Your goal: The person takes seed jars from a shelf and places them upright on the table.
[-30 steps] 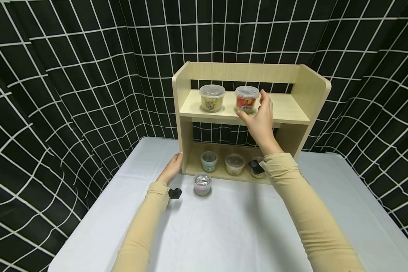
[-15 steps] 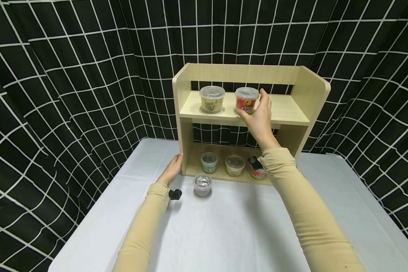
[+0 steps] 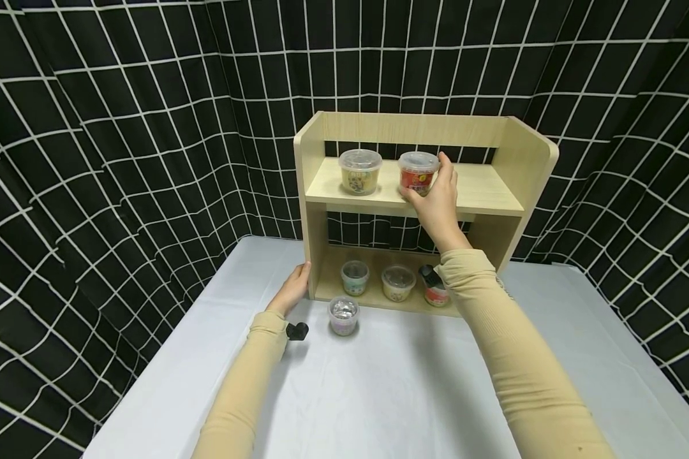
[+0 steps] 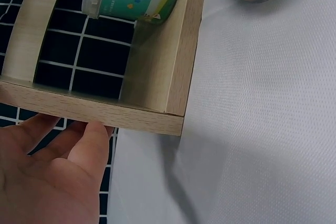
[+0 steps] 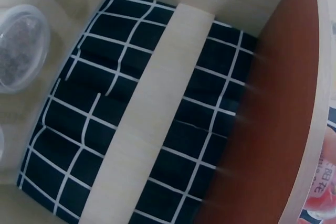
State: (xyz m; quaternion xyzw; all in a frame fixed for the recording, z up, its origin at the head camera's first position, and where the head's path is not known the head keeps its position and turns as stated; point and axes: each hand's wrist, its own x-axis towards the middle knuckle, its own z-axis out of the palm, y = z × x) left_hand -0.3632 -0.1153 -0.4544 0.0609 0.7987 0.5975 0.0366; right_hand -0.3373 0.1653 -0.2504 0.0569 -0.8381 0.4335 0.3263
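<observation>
My right hand pinches a clear-lidded plastic tub with a red label between thumb and fingers, on the upper board of a light wooden shelf unit. In the right wrist view, only part of this red tub shows at the right edge. My left hand touches the outer face of the unit's left side panel. In the left wrist view, the fingertips of the left hand lie against that panel. A yellow-labelled tub stands left of the red one.
On the lower board stand a teal tub, a pale yellow tub and a red-and-white tub, partly covered by the wrist camera. A purple tub stands on the white-covered table, before the unit. Black gridded cloth surrounds it.
The whole scene sits slightly lower in the head view. My right hand keeps its hold on the red tub, whose position on the board is nearly the same. The left hand stays on the panel.
</observation>
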